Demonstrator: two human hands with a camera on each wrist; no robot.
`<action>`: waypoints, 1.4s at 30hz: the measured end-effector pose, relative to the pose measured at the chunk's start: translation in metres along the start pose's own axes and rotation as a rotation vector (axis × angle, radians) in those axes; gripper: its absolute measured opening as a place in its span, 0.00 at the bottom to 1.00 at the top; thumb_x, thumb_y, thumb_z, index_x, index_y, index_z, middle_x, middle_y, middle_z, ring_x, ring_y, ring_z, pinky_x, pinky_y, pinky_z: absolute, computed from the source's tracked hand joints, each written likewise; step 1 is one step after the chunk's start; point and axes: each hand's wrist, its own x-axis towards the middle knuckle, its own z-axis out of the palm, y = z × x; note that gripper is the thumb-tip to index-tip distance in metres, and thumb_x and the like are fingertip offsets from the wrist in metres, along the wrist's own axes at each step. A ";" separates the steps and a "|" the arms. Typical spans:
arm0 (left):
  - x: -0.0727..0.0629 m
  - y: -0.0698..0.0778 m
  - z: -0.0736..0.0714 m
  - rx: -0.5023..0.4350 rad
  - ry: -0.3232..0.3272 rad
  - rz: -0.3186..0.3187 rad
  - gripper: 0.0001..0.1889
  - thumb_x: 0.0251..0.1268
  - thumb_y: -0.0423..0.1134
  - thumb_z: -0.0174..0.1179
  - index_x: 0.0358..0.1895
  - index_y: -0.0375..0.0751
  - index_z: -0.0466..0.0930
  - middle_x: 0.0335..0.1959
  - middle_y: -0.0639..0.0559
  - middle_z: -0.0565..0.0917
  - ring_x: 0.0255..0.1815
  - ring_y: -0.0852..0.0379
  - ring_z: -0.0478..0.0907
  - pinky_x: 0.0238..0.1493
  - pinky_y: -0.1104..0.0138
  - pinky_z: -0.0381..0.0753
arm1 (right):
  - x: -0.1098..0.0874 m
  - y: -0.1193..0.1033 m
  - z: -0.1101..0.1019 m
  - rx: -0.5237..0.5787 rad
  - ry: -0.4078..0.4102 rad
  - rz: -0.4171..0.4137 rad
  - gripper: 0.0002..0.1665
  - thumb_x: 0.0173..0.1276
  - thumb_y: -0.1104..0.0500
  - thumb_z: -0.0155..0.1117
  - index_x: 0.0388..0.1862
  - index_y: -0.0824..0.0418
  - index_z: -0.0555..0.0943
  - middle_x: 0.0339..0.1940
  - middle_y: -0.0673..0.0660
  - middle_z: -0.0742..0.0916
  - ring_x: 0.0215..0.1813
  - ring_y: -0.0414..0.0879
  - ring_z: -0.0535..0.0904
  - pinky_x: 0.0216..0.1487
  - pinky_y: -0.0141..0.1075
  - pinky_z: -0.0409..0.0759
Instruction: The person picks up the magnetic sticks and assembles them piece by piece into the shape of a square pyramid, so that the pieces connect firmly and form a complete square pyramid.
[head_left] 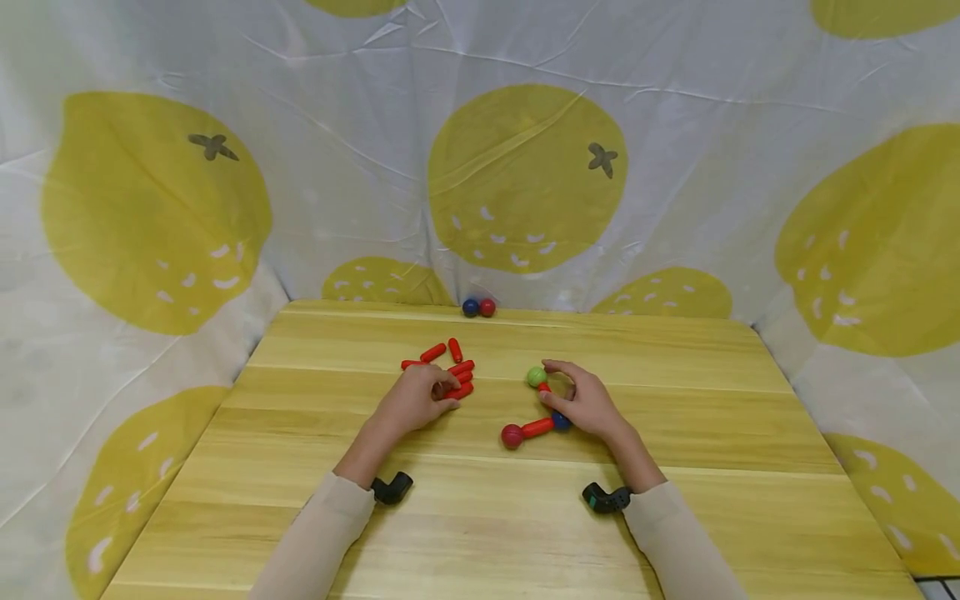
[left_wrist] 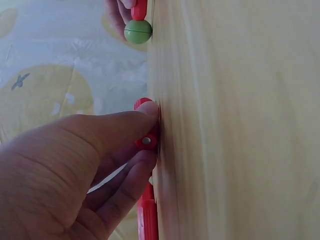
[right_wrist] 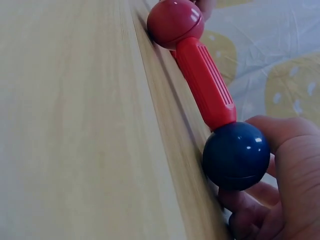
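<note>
My left hand (head_left: 411, 398) pinches a red magnetic rod (left_wrist: 146, 140) between thumb and fingers, a silver dot showing at the rod's end. More red rods (head_left: 462, 367) lie right beside these fingers. On the right, my right hand (head_left: 588, 403) grips the red rod between a green ball (head_left: 536, 377) and a blue ball (right_wrist: 236, 156); the hand covers much of that rod. From the blue ball another red rod (right_wrist: 206, 82) runs to a dark red ball (head_left: 512, 436), making a bent chain low over the table.
At the table's back edge a second blue ball (head_left: 470, 307) and a red ball (head_left: 487, 307) sit side by side. Two loose red rods (head_left: 432, 352) lie beyond my left hand. A lemon-print cloth (head_left: 360, 192) hangs behind and beside the wooden table (head_left: 480, 517).
</note>
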 end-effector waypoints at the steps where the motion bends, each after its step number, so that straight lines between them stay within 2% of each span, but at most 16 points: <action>1: 0.000 0.000 0.000 0.001 -0.001 0.002 0.10 0.57 0.38 0.78 0.42 0.43 0.91 0.33 0.55 0.88 0.28 0.64 0.76 0.34 0.70 0.80 | 0.000 0.000 0.000 0.006 -0.004 0.004 0.35 0.71 0.52 0.71 0.74 0.56 0.74 0.64 0.59 0.84 0.15 0.39 0.69 0.18 0.32 0.69; 7: -0.001 0.005 0.001 -0.003 0.019 0.023 0.09 0.62 0.39 0.75 0.44 0.45 0.91 0.33 0.57 0.88 0.27 0.65 0.77 0.33 0.71 0.80 | 0.000 0.000 0.001 0.084 0.019 0.071 0.25 0.70 0.55 0.70 0.65 0.53 0.79 0.61 0.58 0.84 0.16 0.40 0.71 0.19 0.31 0.69; 12: 0.004 0.013 0.004 -0.112 0.022 0.058 0.10 0.64 0.37 0.73 0.48 0.44 0.90 0.43 0.54 0.90 0.36 0.63 0.85 0.42 0.69 0.86 | 0.002 0.001 0.003 0.164 0.063 0.132 0.18 0.70 0.54 0.71 0.57 0.52 0.82 0.57 0.58 0.84 0.20 0.42 0.77 0.22 0.32 0.76; 15: 0.011 0.017 0.010 -0.156 0.019 0.064 0.10 0.66 0.38 0.71 0.49 0.45 0.90 0.45 0.54 0.90 0.41 0.61 0.87 0.46 0.67 0.88 | 0.003 0.000 0.005 0.217 0.077 0.144 0.17 0.69 0.55 0.72 0.56 0.54 0.82 0.53 0.59 0.85 0.23 0.44 0.79 0.24 0.33 0.78; 20: 0.026 0.022 0.022 -0.177 0.014 0.047 0.09 0.69 0.42 0.69 0.48 0.47 0.90 0.42 0.55 0.90 0.41 0.61 0.87 0.48 0.65 0.87 | 0.006 -0.003 0.007 0.277 0.093 0.154 0.18 0.68 0.58 0.74 0.54 0.58 0.83 0.45 0.62 0.87 0.31 0.46 0.82 0.25 0.36 0.83; 27: 0.045 0.030 0.037 -0.235 -0.025 0.017 0.10 0.70 0.41 0.68 0.50 0.47 0.90 0.46 0.53 0.91 0.43 0.60 0.87 0.50 0.64 0.87 | 0.007 -0.003 0.008 0.321 0.098 0.171 0.21 0.67 0.56 0.75 0.56 0.61 0.82 0.44 0.65 0.88 0.31 0.51 0.83 0.26 0.41 0.86; 32: 0.054 0.032 0.044 -0.226 -0.032 0.019 0.09 0.71 0.42 0.68 0.50 0.47 0.90 0.46 0.54 0.91 0.45 0.59 0.87 0.51 0.64 0.87 | 0.011 -0.003 0.010 0.320 0.097 0.161 0.23 0.68 0.56 0.75 0.58 0.63 0.81 0.43 0.66 0.88 0.29 0.53 0.82 0.25 0.45 0.85; 38: 0.059 0.033 0.049 -0.213 -0.038 0.018 0.09 0.71 0.41 0.67 0.50 0.46 0.90 0.45 0.54 0.91 0.45 0.60 0.87 0.50 0.64 0.86 | 0.015 -0.004 0.013 0.262 0.120 0.141 0.19 0.66 0.53 0.76 0.52 0.59 0.83 0.39 0.62 0.87 0.34 0.50 0.81 0.24 0.38 0.83; 42: 0.060 0.033 0.049 -0.227 -0.033 0.013 0.09 0.71 0.40 0.67 0.49 0.44 0.90 0.44 0.53 0.91 0.44 0.59 0.88 0.49 0.64 0.87 | 0.016 -0.004 0.014 0.172 0.142 0.095 0.18 0.66 0.53 0.76 0.51 0.56 0.84 0.43 0.58 0.86 0.43 0.50 0.79 0.38 0.36 0.81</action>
